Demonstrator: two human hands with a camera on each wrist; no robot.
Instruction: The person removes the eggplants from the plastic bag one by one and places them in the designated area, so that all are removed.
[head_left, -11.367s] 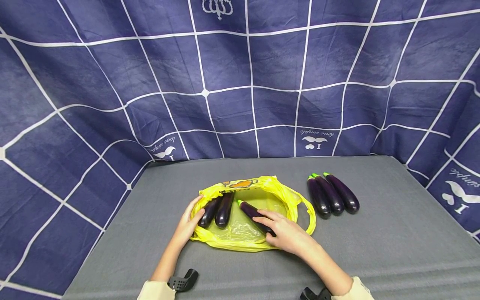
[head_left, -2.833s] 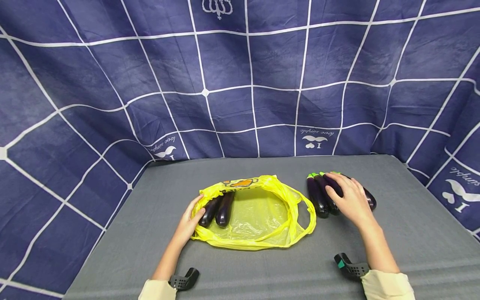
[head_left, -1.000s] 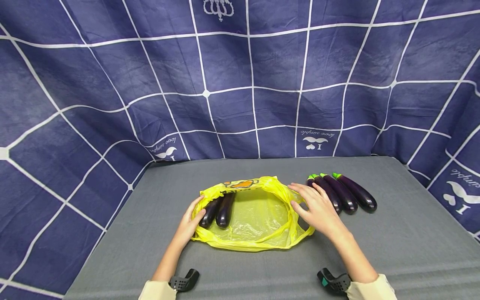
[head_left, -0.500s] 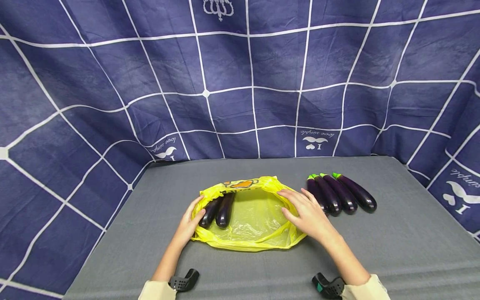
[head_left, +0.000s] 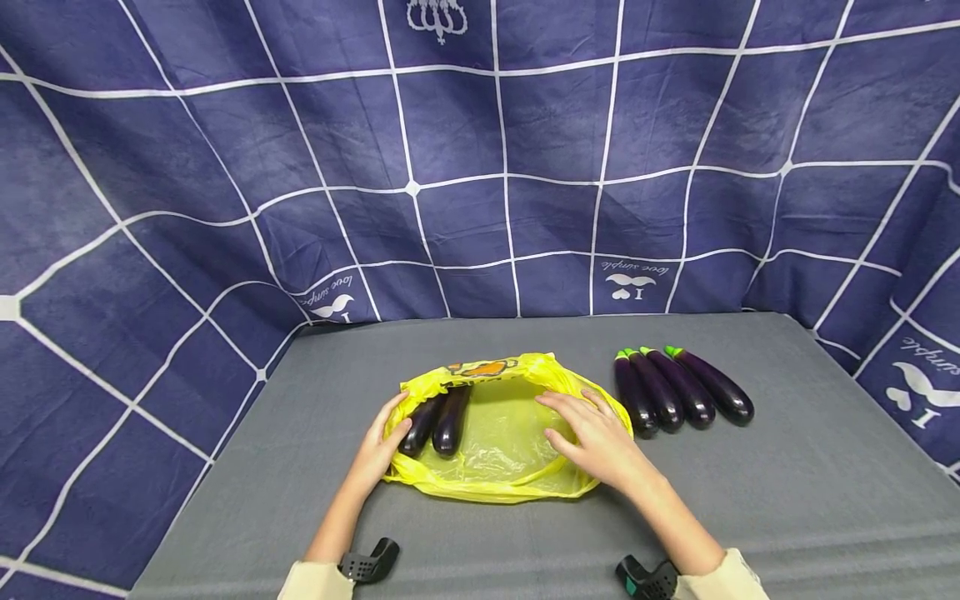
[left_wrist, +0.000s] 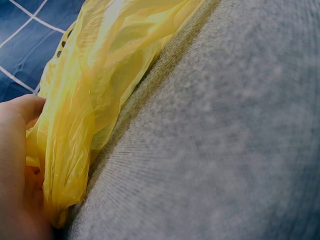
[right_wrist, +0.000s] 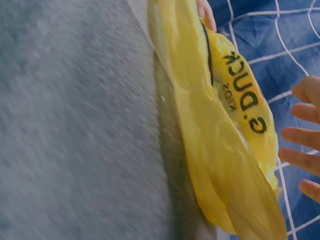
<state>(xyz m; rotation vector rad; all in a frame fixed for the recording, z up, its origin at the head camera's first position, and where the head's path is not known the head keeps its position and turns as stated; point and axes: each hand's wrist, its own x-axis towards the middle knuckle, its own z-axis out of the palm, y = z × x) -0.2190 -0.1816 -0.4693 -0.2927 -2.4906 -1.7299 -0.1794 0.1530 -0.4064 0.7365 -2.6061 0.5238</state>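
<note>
A yellow plastic bag lies on its side of the grey cloth with its mouth spread wide. Inside at the left are two dark purple eggplants, side by side. My left hand grips the bag's left edge, thumb by the outer eggplant; the left wrist view shows gathered yellow plastic against the fingers. Over the bag's right rim reaches my right hand, empty, its fingers spread above the opening. In the right wrist view those fingers stand apart beside the printed bag wall.
Several eggplants with green stem ends lie in a row on the grey cloth, right of the bag. A blue curtain with white lines hangs behind and at both sides.
Earlier the right hand held an eggplant in the bag; that row has since gained one. The right hand has moved left from the row to over the bag. The left hand has stayed put.
</note>
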